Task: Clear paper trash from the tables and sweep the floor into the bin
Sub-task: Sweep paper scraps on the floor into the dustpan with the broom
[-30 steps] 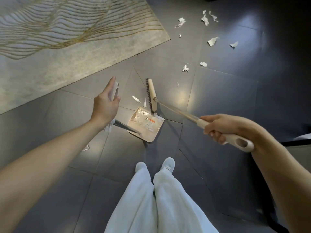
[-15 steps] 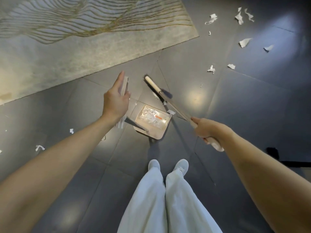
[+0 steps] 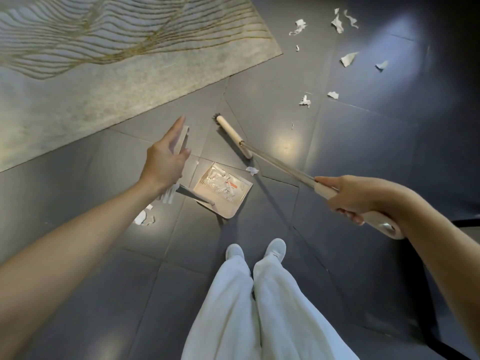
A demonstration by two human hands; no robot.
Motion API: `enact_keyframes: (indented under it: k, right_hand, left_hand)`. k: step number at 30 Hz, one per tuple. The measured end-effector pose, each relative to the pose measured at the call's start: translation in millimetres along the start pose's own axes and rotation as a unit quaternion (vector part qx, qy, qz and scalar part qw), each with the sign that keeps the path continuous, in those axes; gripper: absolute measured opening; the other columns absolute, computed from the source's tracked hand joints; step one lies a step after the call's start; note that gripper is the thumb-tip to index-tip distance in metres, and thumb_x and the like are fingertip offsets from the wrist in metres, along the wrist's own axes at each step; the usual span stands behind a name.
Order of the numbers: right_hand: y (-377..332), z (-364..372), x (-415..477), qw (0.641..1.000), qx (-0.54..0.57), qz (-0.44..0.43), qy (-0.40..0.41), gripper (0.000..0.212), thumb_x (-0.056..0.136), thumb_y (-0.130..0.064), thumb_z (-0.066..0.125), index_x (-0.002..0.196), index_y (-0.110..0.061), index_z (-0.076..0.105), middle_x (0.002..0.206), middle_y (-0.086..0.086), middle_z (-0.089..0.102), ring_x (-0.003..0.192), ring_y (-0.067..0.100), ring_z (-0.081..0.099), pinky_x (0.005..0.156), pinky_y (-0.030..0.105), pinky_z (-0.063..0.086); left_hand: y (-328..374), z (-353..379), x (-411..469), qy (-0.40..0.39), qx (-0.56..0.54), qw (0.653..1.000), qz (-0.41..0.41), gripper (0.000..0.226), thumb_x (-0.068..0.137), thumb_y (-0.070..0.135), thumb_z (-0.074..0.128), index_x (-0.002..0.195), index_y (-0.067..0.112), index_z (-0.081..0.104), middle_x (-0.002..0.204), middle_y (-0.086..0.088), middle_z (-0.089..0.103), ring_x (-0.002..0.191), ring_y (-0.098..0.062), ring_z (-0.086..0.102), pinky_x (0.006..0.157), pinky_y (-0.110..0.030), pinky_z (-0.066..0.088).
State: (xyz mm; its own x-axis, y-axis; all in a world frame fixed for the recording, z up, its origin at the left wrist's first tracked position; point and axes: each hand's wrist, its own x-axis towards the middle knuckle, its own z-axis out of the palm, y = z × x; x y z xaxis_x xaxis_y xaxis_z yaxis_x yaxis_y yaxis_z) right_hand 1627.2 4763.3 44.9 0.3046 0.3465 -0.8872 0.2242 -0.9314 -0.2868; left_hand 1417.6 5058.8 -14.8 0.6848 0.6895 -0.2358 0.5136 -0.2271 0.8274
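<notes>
Change: compared with a second ago, the broom [image 3: 280, 163] head has swung off the mouth of the dustpan [image 3: 235, 203] and now lies slanted a little beyond it. The right hand [image 3: 355, 196] has drawn further out to the right than half a second ago.
Rug [image 3: 78, 87]: pale with wavy gold lines. It lies beyond and left of the dustpan, with its edge running diagonally.
Floor [image 3: 363, 152]: dark grey glossy tiles under the dustpan.
Legs [image 3: 259, 307]: white trousers and white shoes on the near side of the dustpan, toes pointing toward it.
Broom: the cream head rests on the floor just beyond the dustpan. Its metal shaft runs past the dustpan's right corner up to a cream grip.
Dustpan: beige, flat on the floor, its mouth facing the broom head. A long handle rises from its near-left side.
Left hand [image 3: 166, 162]: holds the top of the dustpan's handle, thumb against it and index finger straight along it.
Right hand: right of the dustpan, fingers wrapped tight round the broom's grip.
Paper scraps: some lie inside the dustpan [image 3: 218, 178], and one lies at its far-right corner [image 3: 252, 170]. One lies on the floor left of it [image 3: 144, 218], and a scattered group lies well beyond it to the right [image 3: 348, 59].
</notes>
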Motion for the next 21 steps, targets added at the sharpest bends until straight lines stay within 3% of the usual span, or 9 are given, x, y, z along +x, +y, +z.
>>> enact_keyframes:
  k: [2, 7, 9, 13, 15, 21]
  right_hand:
    - [4.5, 8.5, 9.9, 1.000, 0.013, 0.012, 0.016, 0.061, 0.086, -0.006, 0.049, 0.136, -0.041, 0.040, 0.065, 0.008, 0.058, 0.037, 0.012, 0.049, 0.042, 0.022, 0.045]
    - [21.1, 56.4, 31.8, 0.995, 0.073, 0.062, 0.003, 0.081, 0.079, -0.002, 0.052, 0.148, -0.036, 0.027, 0.061, 0.009, 0.057, 0.051, 0.024, 0.051, 0.053, 0.032, 0.047]
    - [26.2, 77.1, 29.6, 0.988, 0.134, 0.076, -0.023, 0.080, 0.080, -0.002, 0.054, 0.147, -0.036, 0.027, 0.053, 0.005, 0.054, 0.043, 0.018, 0.048, 0.048, 0.028, 0.045]
    - [23.9, 91.8, 16.3, 0.972, 0.211, 0.072, -0.072, 0.073, 0.086, 0.002, 0.048, 0.146, -0.036, 0.029, 0.061, 0.006, 0.049, 0.038, 0.009, 0.041, 0.041, 0.021, 0.039]
    - [23.2, 83.7, 8.8, 0.956, 0.270, 0.072, -0.086, 0.074, 0.088, 0.005, 0.045, 0.147, -0.036, 0.029, 0.060, 0.004, 0.043, 0.037, 0.007, 0.037, 0.038, 0.018, 0.035]
    - [38.6, 34.7, -25.7, 0.948, 0.307, 0.055, -0.070, 0.070, 0.090, 0.006, 0.050, 0.144, -0.034, 0.036, 0.056, 0.004, 0.040, 0.038, 0.008, 0.034, 0.035, 0.017, 0.033]
  left_hand:
    - [-1.3, -1.7, -1.9, -0.010, 0.001, 1.000, 0.005, 0.066, 0.091, 0.003, 0.058, 0.146, 0.032, 0.035, 0.137, 0.025, 0.031, 0.114, 0.031, 0.025, 0.093, 0.006, 0.023]
    - [-4.0, -4.4, -4.2, -0.006, 0.008, 1.000, 0.003, 0.065, 0.092, 0.006, 0.058, 0.144, 0.037, 0.036, 0.135, 0.027, 0.032, 0.110, 0.030, 0.025, 0.089, 0.009, 0.024]
    - [-4.2, -4.5, -4.5, 0.000, 0.005, 1.000, 0.004, 0.065, 0.092, 0.007, 0.059, 0.144, 0.039, 0.036, 0.134, 0.030, 0.032, 0.111, 0.029, 0.027, 0.093, 0.004, 0.027]
    - [-1.1, 1.2, -7.0, -0.013, -0.010, 1.000, 0.018, 0.064, 0.092, 0.007, 0.059, 0.143, 0.038, 0.038, 0.135, 0.032, 0.032, 0.127, 0.014, 0.034, 0.107, -0.017, 0.034]
    - [0.0, 6.2, -7.5, -0.025, -0.013, 0.999, 0.028, 0.063, 0.092, 0.007, 0.059, 0.144, 0.036, 0.038, 0.136, 0.031, 0.033, 0.127, 0.016, 0.032, 0.110, -0.021, 0.032]
    - [12.6, 18.4, -4.4, -0.023, 0.004, 0.998, 0.054, 0.063, 0.092, 0.006, 0.059, 0.145, 0.032, 0.037, 0.136, 0.025, 0.034, 0.117, 0.028, 0.027, 0.096, 0.005, 0.021]
